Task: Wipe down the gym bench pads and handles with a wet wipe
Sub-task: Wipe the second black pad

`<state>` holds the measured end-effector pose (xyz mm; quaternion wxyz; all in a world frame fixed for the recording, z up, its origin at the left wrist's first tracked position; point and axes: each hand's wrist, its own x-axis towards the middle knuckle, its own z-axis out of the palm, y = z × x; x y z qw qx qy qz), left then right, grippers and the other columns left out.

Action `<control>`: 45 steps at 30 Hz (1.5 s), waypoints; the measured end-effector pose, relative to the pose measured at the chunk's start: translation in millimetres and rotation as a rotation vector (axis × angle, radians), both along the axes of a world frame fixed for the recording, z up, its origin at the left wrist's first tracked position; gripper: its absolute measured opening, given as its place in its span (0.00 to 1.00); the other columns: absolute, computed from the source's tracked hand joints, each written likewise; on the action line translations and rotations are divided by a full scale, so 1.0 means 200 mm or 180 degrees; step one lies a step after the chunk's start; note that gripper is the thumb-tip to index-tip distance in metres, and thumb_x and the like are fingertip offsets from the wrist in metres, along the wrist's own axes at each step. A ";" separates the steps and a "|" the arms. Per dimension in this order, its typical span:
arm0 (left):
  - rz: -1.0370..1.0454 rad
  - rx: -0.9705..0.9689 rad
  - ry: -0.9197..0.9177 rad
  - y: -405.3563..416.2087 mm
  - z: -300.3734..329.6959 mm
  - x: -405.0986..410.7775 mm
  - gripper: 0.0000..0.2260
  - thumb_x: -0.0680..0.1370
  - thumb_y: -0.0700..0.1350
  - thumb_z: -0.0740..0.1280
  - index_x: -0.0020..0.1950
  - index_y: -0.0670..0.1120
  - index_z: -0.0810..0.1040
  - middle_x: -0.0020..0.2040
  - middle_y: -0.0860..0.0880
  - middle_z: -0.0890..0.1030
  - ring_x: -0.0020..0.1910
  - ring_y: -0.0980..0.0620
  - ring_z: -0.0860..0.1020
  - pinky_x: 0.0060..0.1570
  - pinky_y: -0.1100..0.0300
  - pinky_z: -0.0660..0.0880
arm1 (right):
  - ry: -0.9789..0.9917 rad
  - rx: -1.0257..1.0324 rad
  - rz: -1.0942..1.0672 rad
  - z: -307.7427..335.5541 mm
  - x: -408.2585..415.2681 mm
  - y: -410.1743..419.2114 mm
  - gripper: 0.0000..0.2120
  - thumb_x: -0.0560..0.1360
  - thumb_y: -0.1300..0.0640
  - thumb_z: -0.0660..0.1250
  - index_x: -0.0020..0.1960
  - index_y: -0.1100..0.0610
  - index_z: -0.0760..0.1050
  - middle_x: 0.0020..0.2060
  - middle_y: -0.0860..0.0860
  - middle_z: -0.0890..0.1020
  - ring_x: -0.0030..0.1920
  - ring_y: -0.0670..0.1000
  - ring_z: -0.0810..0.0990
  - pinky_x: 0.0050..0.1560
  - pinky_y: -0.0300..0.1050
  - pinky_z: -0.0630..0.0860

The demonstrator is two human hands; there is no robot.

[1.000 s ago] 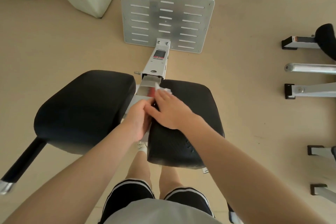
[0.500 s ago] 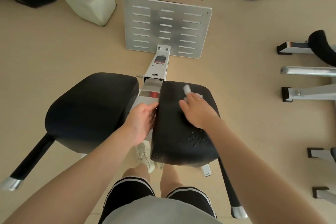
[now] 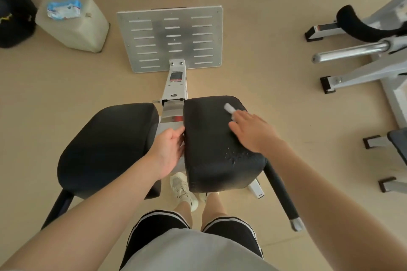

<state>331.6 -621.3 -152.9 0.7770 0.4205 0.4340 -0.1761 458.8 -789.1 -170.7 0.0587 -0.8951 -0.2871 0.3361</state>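
Black textured vinyl is covering the right pad (image 3: 220,145), whose near right corner is showing small dimples or droplets; which of the two cannot be made out. The wet wipe (image 3: 229,108) is mostly hidden under the right hand (image 3: 253,132), with only a blurred white end sticking out past the fingertips near the pad's far right corner. The right hand is lying flat, fingers extended and pressing the wipe onto the pad top. The left hand (image 3: 168,152) is reaching into the gap between the two pads, its fingers curling around the inner edge of the right pad; the fingertips are hidden in the gap. The left pad (image 3: 105,147) is sitting just beside it, partly covered by the left forearm. A black handle (image 3: 284,200) with a grey end cap is projecting from under the right pad; the matching left handle (image 3: 59,207) is largely cut off by the forearm. A slotted metal footplate (image 3: 171,38) is lying on the floor beyond the pads. At far left, a black bag (image 3: 13,15) is being cropped by the frame edge.
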 end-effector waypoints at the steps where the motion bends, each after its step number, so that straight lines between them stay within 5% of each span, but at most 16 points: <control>1: -0.0031 0.0016 0.0008 0.01 0.00 0.00 0.21 0.82 0.47 0.43 0.75 0.46 0.58 0.74 0.50 0.62 0.73 0.48 0.60 0.71 0.53 0.57 | 0.0101 -0.0065 -0.0159 0.00 0.03 -0.04 0.17 0.81 0.50 0.47 0.57 0.58 0.69 0.57 0.54 0.73 0.56 0.56 0.72 0.56 0.48 0.64; 6: -0.0097 -0.0077 -0.0032 0.03 -0.01 0.00 0.21 0.82 0.46 0.44 0.74 0.46 0.58 0.73 0.50 0.63 0.72 0.49 0.61 0.70 0.54 0.58 | 0.0421 0.0223 -0.0895 0.04 -0.02 0.04 0.19 0.81 0.55 0.42 0.57 0.64 0.67 0.58 0.60 0.72 0.58 0.60 0.70 0.57 0.52 0.68; 10: 0.0012 -0.0359 -0.0205 0.05 -0.01 -0.01 0.22 0.80 0.43 0.45 0.73 0.44 0.61 0.70 0.47 0.68 0.64 0.52 0.70 0.67 0.56 0.63 | 0.0136 0.0503 -0.0118 0.08 -0.29 0.27 0.22 0.79 0.48 0.46 0.61 0.60 0.69 0.62 0.58 0.72 0.62 0.58 0.70 0.62 0.52 0.65; 15: -0.0070 -0.0550 -0.0146 0.09 -0.01 -0.03 0.21 0.81 0.46 0.45 0.71 0.44 0.64 0.66 0.44 0.72 0.64 0.47 0.71 0.64 0.51 0.68 | -0.0139 0.0385 0.0510 0.10 -0.46 0.37 0.29 0.79 0.41 0.43 0.74 0.56 0.56 0.74 0.52 0.59 0.74 0.51 0.54 0.74 0.47 0.46; 19: -0.0111 -0.0388 -0.0225 0.08 -0.02 -0.02 0.22 0.79 0.43 0.45 0.73 0.44 0.61 0.67 0.47 0.70 0.63 0.51 0.70 0.64 0.55 0.65 | -0.0349 0.0596 0.0106 0.06 -0.36 0.21 0.25 0.78 0.43 0.44 0.62 0.57 0.69 0.64 0.52 0.72 0.64 0.54 0.69 0.66 0.47 0.62; 22: -0.0117 -0.0285 -0.0204 0.06 -0.04 -0.03 0.22 0.80 0.44 0.45 0.75 0.45 0.57 0.73 0.48 0.64 0.71 0.48 0.63 0.71 0.52 0.59 | -0.0438 0.0480 -0.0392 0.00 -0.23 0.02 0.23 0.78 0.46 0.41 0.53 0.57 0.70 0.55 0.53 0.74 0.57 0.56 0.72 0.59 0.48 0.66; 26: -0.0120 -0.0253 -0.0174 0.06 -0.06 -0.05 0.22 0.81 0.46 0.45 0.75 0.46 0.56 0.74 0.49 0.61 0.73 0.47 0.59 0.73 0.51 0.55 | -0.0455 0.0335 -0.0648 0.01 -0.19 -0.09 0.15 0.81 0.53 0.47 0.50 0.59 0.69 0.50 0.53 0.73 0.56 0.56 0.70 0.60 0.49 0.66; 30: 0.0038 -0.0359 -0.0240 0.06 -0.07 -0.06 0.23 0.80 0.43 0.46 0.75 0.44 0.57 0.73 0.46 0.64 0.72 0.48 0.62 0.72 0.52 0.57 | -0.0547 0.0393 -0.0277 0.08 -0.34 0.13 0.25 0.78 0.47 0.42 0.54 0.60 0.72 0.56 0.56 0.74 0.59 0.57 0.70 0.62 0.51 0.66; 34: -0.0056 -0.0539 -0.0239 0.08 -0.03 -0.08 0.20 0.80 0.44 0.46 0.69 0.41 0.65 0.61 0.43 0.76 0.61 0.48 0.73 0.60 0.53 0.70 | -0.0462 0.0515 0.0178 0.12 -0.57 0.36 0.25 0.80 0.46 0.46 0.70 0.59 0.63 0.71 0.54 0.65 0.72 0.54 0.60 0.73 0.47 0.50; 37: -0.0177 -0.0514 -0.0134 0.08 0.00 -0.11 0.19 0.80 0.45 0.46 0.66 0.43 0.68 0.56 0.46 0.77 0.58 0.49 0.75 0.56 0.54 0.70 | -0.0611 0.0371 0.0508 0.13 -0.64 0.38 0.26 0.81 0.46 0.44 0.75 0.57 0.53 0.75 0.52 0.56 0.75 0.51 0.50 0.69 0.43 0.36; 41: 0.0100 -0.0530 -0.0329 0.06 0.00 -0.13 0.22 0.79 0.42 0.45 0.73 0.41 0.59 0.70 0.44 0.68 0.69 0.48 0.66 0.70 0.53 0.60 | -0.0511 0.0376 -0.0008 0.14 -0.55 0.26 0.26 0.81 0.45 0.47 0.75 0.55 0.53 0.75 0.50 0.57 0.75 0.49 0.51 0.72 0.42 0.42; 45: 0.0094 -0.0339 -0.0349 0.03 -0.02 -0.12 0.23 0.79 0.43 0.44 0.75 0.42 0.56 0.74 0.45 0.61 0.73 0.49 0.59 0.72 0.54 0.55 | -0.0668 0.0312 -0.0432 0.12 -0.41 0.06 0.23 0.80 0.47 0.47 0.67 0.58 0.64 0.67 0.53 0.69 0.70 0.53 0.63 0.70 0.44 0.56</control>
